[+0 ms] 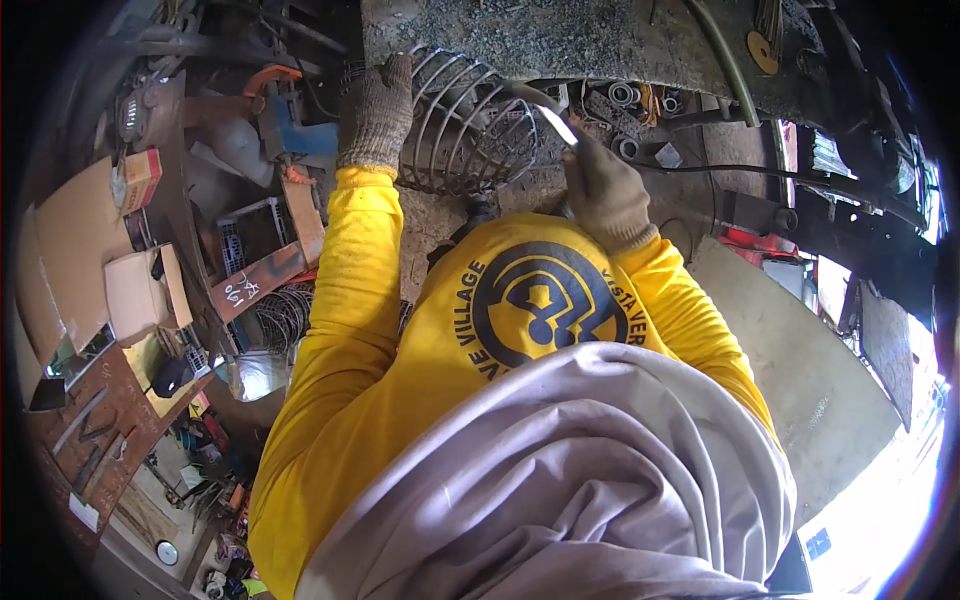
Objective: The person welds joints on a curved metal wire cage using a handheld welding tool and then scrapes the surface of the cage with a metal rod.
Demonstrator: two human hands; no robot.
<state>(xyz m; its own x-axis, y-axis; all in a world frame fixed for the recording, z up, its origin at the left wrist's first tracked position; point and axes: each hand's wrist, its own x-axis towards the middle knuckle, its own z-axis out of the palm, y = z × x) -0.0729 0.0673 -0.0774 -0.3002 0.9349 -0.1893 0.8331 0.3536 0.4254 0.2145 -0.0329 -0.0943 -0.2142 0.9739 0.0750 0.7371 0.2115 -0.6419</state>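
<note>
A rounded cage of curved metal bars [472, 128] sits at the near edge of the workbench, in front of my body. My left hand [378, 112], in a grey-brown knit glove, is closed on the cage's left side. The right hand [606, 192] wears a similar glove and is closed around a curved-necked tool [553, 122]. Light glares off the tool's shaft, and its dark bent tip reaches the cage's right side. My right fingers are partly hidden, and the tool's exact kind is unclear.
The workbench [600, 50] is covered in dark grit. Metal rings [624, 95] and scraps lie right of the cage. A black cable [760, 172] runs off rightward. A blue-and-orange tool [300, 130] stands left, near cardboard boxes [145, 285]. A large pale sheet [800, 350] lies right.
</note>
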